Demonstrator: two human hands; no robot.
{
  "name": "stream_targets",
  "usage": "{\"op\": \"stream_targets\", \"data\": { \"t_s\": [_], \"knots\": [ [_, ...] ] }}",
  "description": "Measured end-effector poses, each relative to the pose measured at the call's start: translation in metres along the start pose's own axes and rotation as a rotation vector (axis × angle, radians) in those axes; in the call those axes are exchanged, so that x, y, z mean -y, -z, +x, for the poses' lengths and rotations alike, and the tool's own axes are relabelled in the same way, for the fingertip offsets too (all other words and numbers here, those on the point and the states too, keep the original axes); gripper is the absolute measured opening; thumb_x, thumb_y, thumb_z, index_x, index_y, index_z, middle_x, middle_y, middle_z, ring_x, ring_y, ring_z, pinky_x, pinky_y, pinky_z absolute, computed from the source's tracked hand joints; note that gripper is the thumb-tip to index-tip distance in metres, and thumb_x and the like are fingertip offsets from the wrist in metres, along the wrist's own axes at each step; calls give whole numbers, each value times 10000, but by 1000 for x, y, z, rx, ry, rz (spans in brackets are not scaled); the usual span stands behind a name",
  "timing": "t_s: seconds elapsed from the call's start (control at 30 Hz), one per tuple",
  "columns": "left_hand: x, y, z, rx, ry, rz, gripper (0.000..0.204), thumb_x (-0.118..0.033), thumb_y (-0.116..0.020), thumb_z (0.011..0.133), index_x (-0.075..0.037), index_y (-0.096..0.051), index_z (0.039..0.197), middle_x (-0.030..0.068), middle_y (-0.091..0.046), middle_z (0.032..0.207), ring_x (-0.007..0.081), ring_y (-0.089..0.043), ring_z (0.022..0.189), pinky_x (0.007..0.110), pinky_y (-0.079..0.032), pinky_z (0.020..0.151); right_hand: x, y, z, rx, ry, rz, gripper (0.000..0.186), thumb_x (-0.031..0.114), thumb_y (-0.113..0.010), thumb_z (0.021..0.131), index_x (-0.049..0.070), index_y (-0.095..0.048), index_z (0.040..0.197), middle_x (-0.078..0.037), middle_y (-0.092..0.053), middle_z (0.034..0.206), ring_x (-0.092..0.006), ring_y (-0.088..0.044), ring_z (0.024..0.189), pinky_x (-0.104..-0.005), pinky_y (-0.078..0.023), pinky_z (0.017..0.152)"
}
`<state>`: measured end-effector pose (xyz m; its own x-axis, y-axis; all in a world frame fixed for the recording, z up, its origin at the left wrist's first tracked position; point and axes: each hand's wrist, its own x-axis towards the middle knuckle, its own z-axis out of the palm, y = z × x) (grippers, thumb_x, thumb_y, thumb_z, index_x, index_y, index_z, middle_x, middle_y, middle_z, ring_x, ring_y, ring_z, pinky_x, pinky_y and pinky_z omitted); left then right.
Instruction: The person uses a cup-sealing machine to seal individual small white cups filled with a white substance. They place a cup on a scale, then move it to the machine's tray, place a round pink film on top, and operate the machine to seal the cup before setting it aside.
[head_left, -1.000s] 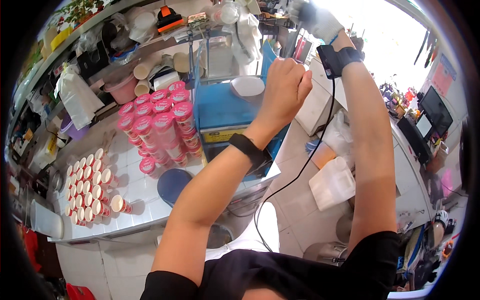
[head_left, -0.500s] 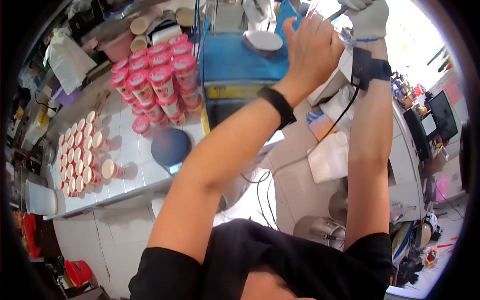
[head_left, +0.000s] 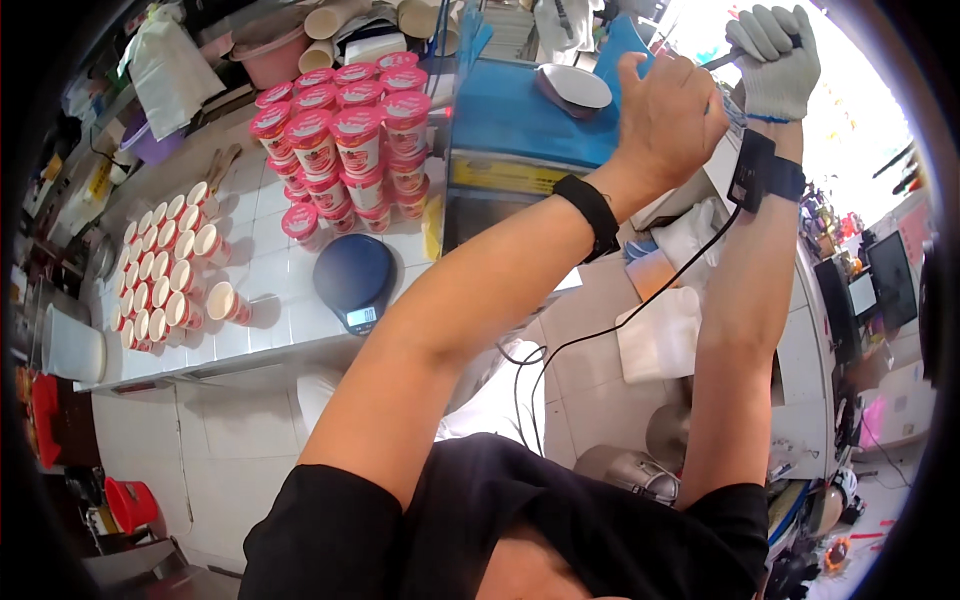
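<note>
My left hand (head_left: pixel 668 122) is bare, its fingers curled forward and the thumb raised; whatever it holds is hidden behind it. It is just right of a blue machine (head_left: pixel 520 115) with a round, pale-topped part (head_left: pixel 575 88). My right hand (head_left: pixel 778 65), in a whitish knitted glove, is closed round a dark, thin handle (head_left: pixel 724 59). The far end of that handle disappears behind my left hand, so the tool's kind does not show. A black strap circles my left wrist, and a strapped device with a cable (head_left: pixel 690 262) sits on the right.
Left of the machine stand stacked pink-lidded cups (head_left: pixel 358 125), a dark-blue round scale (head_left: pixel 352 275) and rows of open paper cups (head_left: pixel 160 265) on a white tiled counter (head_left: pixel 265 215). Metal pots (head_left: pixel 625 470) stand on the floor near my right elbow.
The whole view has shifted, with the counter's cups and scale further right in it. Both hands appear further right and slightly lower, and more of the gloved right hand shows, still round the handle.
</note>
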<state>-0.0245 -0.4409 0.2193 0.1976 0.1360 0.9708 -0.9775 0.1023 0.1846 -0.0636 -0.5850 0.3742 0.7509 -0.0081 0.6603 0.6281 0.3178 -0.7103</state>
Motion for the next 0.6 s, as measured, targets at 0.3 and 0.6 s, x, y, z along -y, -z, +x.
{"op": "stream_targets", "data": {
  "t_s": [0.3, 0.6],
  "knots": [
    [2, 6, -4, 133, 9, 43, 153, -225, -565, 978, -97, -649, 991, 64, -620, 992, 287, -571, 1038, 527, -324, 973, 2, -9, -4, 72, -19, -44, 444, 239, -458, 1095, 174, -348, 670, 65, -273, 619, -83, -270, 556, -282, -273, 617],
    [-40, 100, -24, 115, 311, -350, 284, -271, -511, 1066, -50, -647, 1183, 125, -637, 1184, 320, -587, 1110, 419, -431, 1002, -5, -5, -6, 91, -54, 44, 401, 215, -476, 1079, 168, -316, 714, 48, -268, 663, -101, -266, 606, -301, -257, 650]
  ]
}}
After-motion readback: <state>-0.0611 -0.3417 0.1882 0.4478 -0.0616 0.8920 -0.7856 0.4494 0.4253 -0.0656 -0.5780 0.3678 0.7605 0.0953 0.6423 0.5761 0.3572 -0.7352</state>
